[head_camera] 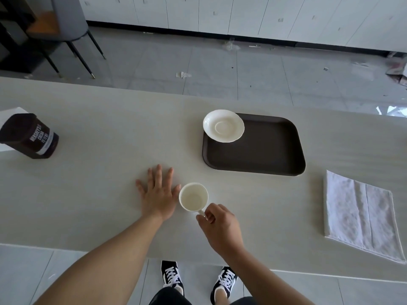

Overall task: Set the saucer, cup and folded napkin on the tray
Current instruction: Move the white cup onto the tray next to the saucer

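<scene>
A long pale grey counter [99,111] runs across the frame, with grey floor tiles and white cabinet fronts beyond it; at lower centre stands a small white ceramic cup [193,197], empty and upright on the counter, its handle turned toward the bottom of the frame. The right hand [220,225] has thumb and fingers pinched closed on that handle; the left hand [158,192] lies flat and spread on the counter just left of the cup, its thumb at the cup's rim, holding nothing. Up and to the right of the cup sits a dark brown rectangular plastic tray [264,150] with rounded corners; a round white ceramic saucer [223,125] rests at its upper left corner, overhanging the tray's edge slightly. At the right edge of the frame, below the tray and apart from it, a pale grey folded cloth napkin [359,214] lies flat on the counter. At the far left a dark brown Hershey's cocoa tub [29,136] stands beside a white sheet of paper [13,113]; in the upper left, on the floor, a grey chair [70,20] with thin black legs; at the bottom edge, black-and-white sneakers [171,276] show below the counter.
</scene>
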A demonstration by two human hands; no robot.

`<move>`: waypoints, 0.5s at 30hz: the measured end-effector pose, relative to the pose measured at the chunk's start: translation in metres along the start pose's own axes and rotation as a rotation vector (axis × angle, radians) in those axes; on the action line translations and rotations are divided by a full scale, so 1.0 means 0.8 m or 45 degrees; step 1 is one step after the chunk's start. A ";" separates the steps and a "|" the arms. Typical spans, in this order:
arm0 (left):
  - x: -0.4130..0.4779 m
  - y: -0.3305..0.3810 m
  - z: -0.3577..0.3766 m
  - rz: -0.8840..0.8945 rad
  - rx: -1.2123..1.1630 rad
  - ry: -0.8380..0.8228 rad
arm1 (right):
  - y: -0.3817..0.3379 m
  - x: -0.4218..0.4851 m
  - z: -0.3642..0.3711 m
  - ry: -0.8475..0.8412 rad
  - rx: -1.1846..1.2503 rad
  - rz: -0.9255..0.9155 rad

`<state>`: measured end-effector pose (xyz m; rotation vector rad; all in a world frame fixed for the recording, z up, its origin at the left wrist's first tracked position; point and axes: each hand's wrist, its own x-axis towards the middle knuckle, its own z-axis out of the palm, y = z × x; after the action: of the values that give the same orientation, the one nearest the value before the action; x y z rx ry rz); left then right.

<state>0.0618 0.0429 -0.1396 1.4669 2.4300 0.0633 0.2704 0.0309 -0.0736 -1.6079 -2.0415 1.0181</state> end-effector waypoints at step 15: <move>0.034 0.049 -0.008 -0.027 -0.118 0.166 | 0.012 0.062 -0.055 0.242 0.197 0.006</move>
<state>0.0822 0.0863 -0.1326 1.4381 2.5077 0.2714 0.2913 0.0924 -0.0584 -1.5655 -1.7905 0.9597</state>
